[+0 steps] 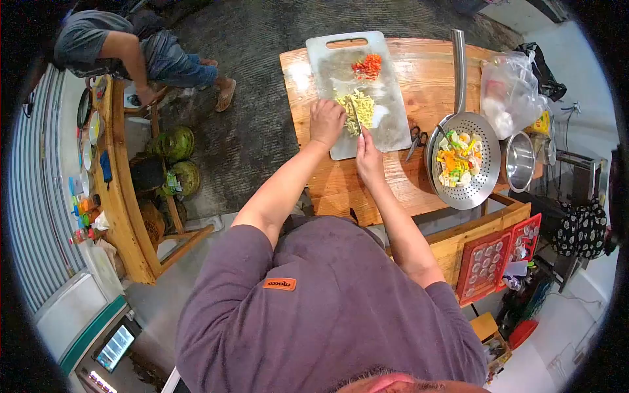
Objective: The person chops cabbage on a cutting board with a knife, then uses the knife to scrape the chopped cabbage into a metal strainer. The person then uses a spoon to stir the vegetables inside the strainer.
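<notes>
A worn white cutting board (pixel 390 118) lies on the wooden table. On it is a pile of finely chopped pale yellow-green vegetable (pixel 365 111), with a heap of chopped red chili (pixel 367 67) farther up. My right hand (pixel 370 160) grips a knife (pixel 356 112), whose blade lies across the pale pile. At the pile's left edge, my left hand (pixel 327 122) has its fingers curled together against the pieces; its fingertips are partly hidden. Dark-handled scissors (pixel 415 141) rest just right of the board.
A long-handled perforated steel ladle (pixel 486 171) holds mixed cut vegetables (pixel 458 157). Beside it are a steel bowl (pixel 520 162) and a plastic bag (pixel 510 92). Left, another person (pixel 141 52) stands near a wooden bench (pixel 116 177). A red tray (pixel 485 265) hangs below the table's front.
</notes>
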A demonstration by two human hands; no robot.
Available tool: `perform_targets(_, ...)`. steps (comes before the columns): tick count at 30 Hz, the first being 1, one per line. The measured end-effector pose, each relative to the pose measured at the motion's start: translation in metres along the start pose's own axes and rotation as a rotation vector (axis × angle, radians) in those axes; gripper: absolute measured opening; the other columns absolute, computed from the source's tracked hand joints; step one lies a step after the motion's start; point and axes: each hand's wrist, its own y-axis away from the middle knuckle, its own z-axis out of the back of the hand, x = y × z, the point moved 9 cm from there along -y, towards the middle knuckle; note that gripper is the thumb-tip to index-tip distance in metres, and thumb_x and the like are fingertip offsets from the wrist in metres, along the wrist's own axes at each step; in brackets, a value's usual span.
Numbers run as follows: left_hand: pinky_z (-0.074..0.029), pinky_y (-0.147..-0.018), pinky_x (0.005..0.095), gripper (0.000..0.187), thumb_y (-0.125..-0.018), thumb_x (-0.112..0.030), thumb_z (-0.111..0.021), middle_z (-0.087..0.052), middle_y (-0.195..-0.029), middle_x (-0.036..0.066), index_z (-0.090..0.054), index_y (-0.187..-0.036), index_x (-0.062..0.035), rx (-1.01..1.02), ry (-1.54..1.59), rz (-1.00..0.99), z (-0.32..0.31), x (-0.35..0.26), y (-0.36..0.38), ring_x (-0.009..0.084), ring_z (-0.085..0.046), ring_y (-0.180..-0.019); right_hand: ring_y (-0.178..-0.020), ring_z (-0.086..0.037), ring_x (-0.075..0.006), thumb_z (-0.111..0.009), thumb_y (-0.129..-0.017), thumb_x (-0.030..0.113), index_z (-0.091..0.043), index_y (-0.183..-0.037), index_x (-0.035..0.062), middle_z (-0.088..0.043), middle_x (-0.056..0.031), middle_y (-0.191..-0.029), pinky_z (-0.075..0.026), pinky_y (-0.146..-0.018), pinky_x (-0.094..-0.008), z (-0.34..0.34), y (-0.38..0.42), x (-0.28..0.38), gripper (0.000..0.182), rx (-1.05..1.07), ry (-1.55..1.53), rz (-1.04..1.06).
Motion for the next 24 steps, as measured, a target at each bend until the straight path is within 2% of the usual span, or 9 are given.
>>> perform_targets(2, -0.042, -0.098, 0.0443, 0.012, -0.087, -0.022, -0.076, -0.066, -0.102, 0.006, -0.075, -0.094, -0.0123, -0.071, 0.047, -0.015, 0.007, 0.002, 0.002, 0.0275, -0.058, -0.11, -0.086, -0.071, -0.0411, -0.045, -0.113, 0.035, -0.049, -0.155, 0.0189, -0.07, -0.0262, -0.09, -0.053, -0.08, -0.0478, 0.0, 0.0, 0.001, 0.045, -0.04, 0.002, 0.077)
perform_targets(6, -0.042, -0.099, 0.0451, 0.017, -0.086, -0.023, -0.077, -0.063, -0.107, 0.009, -0.074, -0.097, -0.0111, -0.093, -0.002, 0.022, 0.006, 0.008, -0.002, 0.0298, -0.056, -0.112, -0.093, -0.07, -0.0474, -0.045, -0.113, 0.035, -0.048, -0.155, 0.0209, -0.072, -0.0282, -0.097, -0.053, -0.082, -0.0519, -0.004, -0.003, 0.009, 0.045, 0.031, 0.022, 0.026)
perform_targets(9, -0.043, -0.098, 0.0481, 0.022, -0.086, -0.026, -0.076, -0.064, -0.109, 0.009, -0.075, -0.101, -0.0103, -0.042, -0.098, 0.1, 0.008, 0.014, -0.007, 0.0308, -0.056, -0.114, -0.091, -0.069, -0.0489, -0.045, -0.113, 0.036, -0.049, -0.154, 0.0213, -0.072, -0.0285, -0.096, -0.053, -0.08, -0.0541, -0.01, -0.008, 0.007, 0.044, 0.04, 0.074, 0.033)
perform_targets(11, -0.044, -0.096, 0.0507, 0.022, -0.087, -0.026, -0.075, -0.064, -0.11, 0.009, -0.076, -0.101, -0.0101, 0.115, -0.12, 0.055, -0.001, 0.011, -0.012, 0.0309, -0.056, -0.114, -0.088, -0.07, -0.0475, -0.045, -0.113, 0.037, -0.049, -0.155, 0.0222, -0.071, -0.0286, -0.094, -0.053, -0.078, -0.0539, -0.019, -0.016, 0.002, 0.045, 0.036, 0.116, 0.031)
perform_targets(12, -0.044, -0.096, 0.0508, 0.019, -0.086, -0.026, -0.073, -0.066, -0.108, 0.009, -0.077, -0.096, -0.0103, 0.082, -0.096, 0.047, -0.005, 0.013, -0.011, 0.0305, -0.056, -0.113, -0.086, -0.07, -0.0468, -0.045, -0.113, 0.037, -0.048, -0.156, 0.0226, -0.071, -0.0287, -0.093, -0.053, -0.077, -0.0538, -0.023, -0.016, -0.008, 0.046, 0.048, 0.118, 0.009)
perform_targets(14, -0.044, -0.095, 0.0502, 0.016, -0.085, -0.025, -0.071, -0.068, -0.102, 0.008, -0.078, -0.087, -0.0111, 0.024, -0.089, 0.023, -0.011, 0.014, -0.015, 0.0295, -0.058, -0.111, -0.083, -0.069, -0.0455, -0.045, -0.113, 0.036, -0.048, -0.157, 0.0233, -0.071, -0.0281, -0.093, -0.052, -0.076, -0.0532, -0.026, -0.02, -0.013, 0.046, -0.057, 0.106, 0.191)
perform_targets(16, -0.044, -0.095, 0.0484, 0.016, -0.085, -0.023, -0.068, -0.069, -0.096, 0.007, -0.078, -0.08, -0.0118, -0.048, -0.105, -0.001, -0.009, 0.009, -0.012, 0.0283, -0.059, -0.109, -0.083, -0.069, -0.045, -0.045, -0.113, 0.033, -0.047, -0.158, 0.0224, -0.071, -0.0282, -0.094, -0.052, -0.075, -0.0524, -0.023, -0.017, -0.008, 0.046, 0.062, 0.116, 0.0)
perform_targets(17, -0.044, -0.095, 0.0475, 0.018, -0.085, -0.022, -0.066, -0.07, -0.094, 0.006, -0.078, -0.078, -0.0119, -0.104, -0.104, -0.013, -0.004, 0.006, -0.01, 0.0278, -0.059, -0.108, -0.083, -0.069, -0.045, -0.045, -0.113, 0.033, -0.047, -0.158, 0.0224, -0.071, -0.0282, -0.094, -0.052, -0.075, -0.0524, -0.024, -0.016, -0.005, 0.046, 0.083, 0.11, 0.017)
perform_targets(24, -0.043, -0.097, 0.0446, 0.013, -0.087, -0.017, -0.067, -0.066, -0.092, 0.005, -0.078, -0.081, -0.0125, -0.028, -0.08, -0.006, -0.002, 0.006, -0.013, 0.0272, -0.058, -0.105, -0.083, -0.069, -0.047, -0.044, -0.113, 0.028, -0.047, -0.157, 0.0191, -0.071, -0.0292, -0.096, -0.051, -0.072, -0.0536, -0.022, -0.011, -0.003, 0.045, 0.003, 0.151, 0.158)
